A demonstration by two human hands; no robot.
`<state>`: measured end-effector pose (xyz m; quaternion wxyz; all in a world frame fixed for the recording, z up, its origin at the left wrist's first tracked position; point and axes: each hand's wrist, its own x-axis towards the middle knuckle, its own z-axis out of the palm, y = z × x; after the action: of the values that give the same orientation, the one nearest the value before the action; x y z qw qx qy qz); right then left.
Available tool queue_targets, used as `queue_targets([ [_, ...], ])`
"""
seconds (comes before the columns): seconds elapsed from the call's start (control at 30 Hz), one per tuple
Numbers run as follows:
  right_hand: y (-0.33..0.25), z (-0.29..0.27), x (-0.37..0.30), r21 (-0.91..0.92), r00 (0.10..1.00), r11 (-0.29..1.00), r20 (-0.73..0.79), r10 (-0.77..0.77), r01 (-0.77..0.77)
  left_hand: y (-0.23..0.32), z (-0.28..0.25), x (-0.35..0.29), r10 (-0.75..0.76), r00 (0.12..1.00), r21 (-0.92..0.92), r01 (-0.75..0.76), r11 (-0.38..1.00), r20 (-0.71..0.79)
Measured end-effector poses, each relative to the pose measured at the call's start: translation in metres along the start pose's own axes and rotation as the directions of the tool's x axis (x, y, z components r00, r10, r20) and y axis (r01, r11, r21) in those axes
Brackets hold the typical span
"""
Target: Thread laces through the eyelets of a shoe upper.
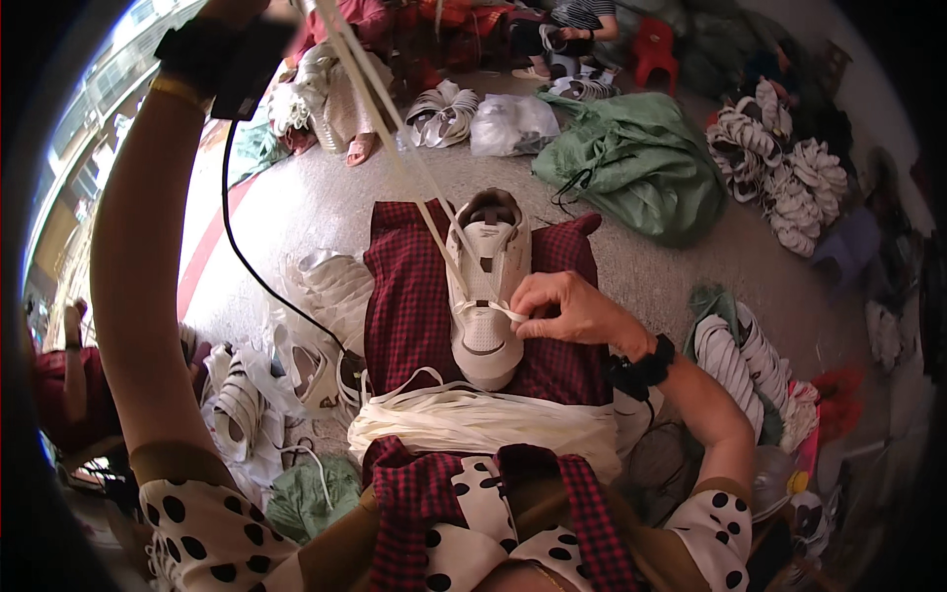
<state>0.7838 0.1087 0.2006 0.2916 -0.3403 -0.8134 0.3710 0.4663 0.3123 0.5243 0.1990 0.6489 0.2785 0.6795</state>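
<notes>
A white shoe (491, 340) lies on my lap over a dark red checked cloth (404, 296), its toe toward me. With thumb and fingers pinched together, my right hand (552, 308) grips a short end of a white shoelace (505, 310) at the lowest eyelets. From those eyelets two long cream strands (395, 138) run taut, up and to the left, out of the top edge. My left arm is stretched high, and my left hand (281, 12) is at the top edge beside the strands. Its fingers are cut off, so its grip is hidden.
A bundle of pale laces (483, 424) lies across my lap nearest me. White shoe uppers (242, 405) are heaped left, with more uppers (779, 168) far right. A green sack (631, 163) and a clear plastic bag (513, 123) lie ahead. A black cable (229, 197) hangs from my left wrist.
</notes>
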Motion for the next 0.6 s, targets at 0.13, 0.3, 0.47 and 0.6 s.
queue_targets([
  [0.13,-0.018,0.014,0.008,0.053,0.998,0.997,0.017,-0.057,0.056,0.006,0.007,0.005,-0.023,0.999,0.000,0.023,1.000,-0.028],
  [0.3,-0.013,0.018,0.019,-0.363,0.942,0.926,-0.264,-0.206,0.101,0.026,0.034,0.002,-0.022,1.000,0.014,0.022,1.000,0.007],
  [0.47,-0.011,0.023,0.010,-0.399,0.879,0.905,-0.473,-0.064,-0.149,0.037,0.043,0.001,0.049,0.996,-0.071,-0.044,0.997,0.079],
  [0.6,-0.013,-0.013,0.011,-0.163,0.933,0.972,-0.343,0.107,-0.171,0.047,0.051,0.001,0.060,0.997,0.012,-0.060,0.998,0.046],
])
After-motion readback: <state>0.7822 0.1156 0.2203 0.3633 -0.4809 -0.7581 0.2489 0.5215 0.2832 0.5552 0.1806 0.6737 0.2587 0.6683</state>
